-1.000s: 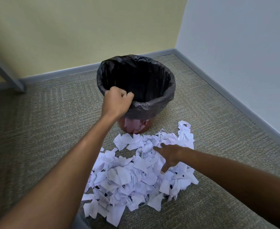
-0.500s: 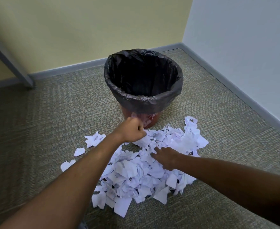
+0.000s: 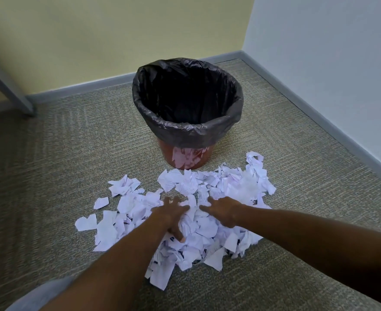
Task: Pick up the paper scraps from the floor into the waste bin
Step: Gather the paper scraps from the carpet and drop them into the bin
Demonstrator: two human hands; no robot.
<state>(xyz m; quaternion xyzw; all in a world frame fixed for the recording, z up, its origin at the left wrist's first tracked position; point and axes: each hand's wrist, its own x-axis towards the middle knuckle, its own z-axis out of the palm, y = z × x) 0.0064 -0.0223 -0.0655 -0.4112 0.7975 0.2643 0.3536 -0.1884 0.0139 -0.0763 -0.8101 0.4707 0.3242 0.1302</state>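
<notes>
A heap of torn white paper scraps point(image 3: 234, 187) lies on the carpet in front of a reddish waste bin point(image 3: 186, 159) lined with a black bag point(image 3: 185, 131). My left hand point(image 3: 170, 215) rests on the middle of the heap, fingers spread and pressed into the scraps. My right hand point(image 3: 224, 211) lies beside it on the heap, fingers apart and pointing left. A narrow strip of paper shows between the two hands. A few loose scraps point(image 3: 100, 203) lie apart on the heap's left side. The bin's inside is dark; I cannot see its contents.
The bin stands near a room corner, with a yellow wall behind and a pale wall at the right, both edged by a grey skirting board point(image 3: 320, 113). A slanted grey leg point(image 3: 7, 88) stands at the far left. Grey cloth point(image 3: 36, 297) shows at the bottom left.
My left hand came down from the bin's rim onto the heap and opened its fingers. My right hand stayed on the heap and spread out. The two hands now lie close together.
</notes>
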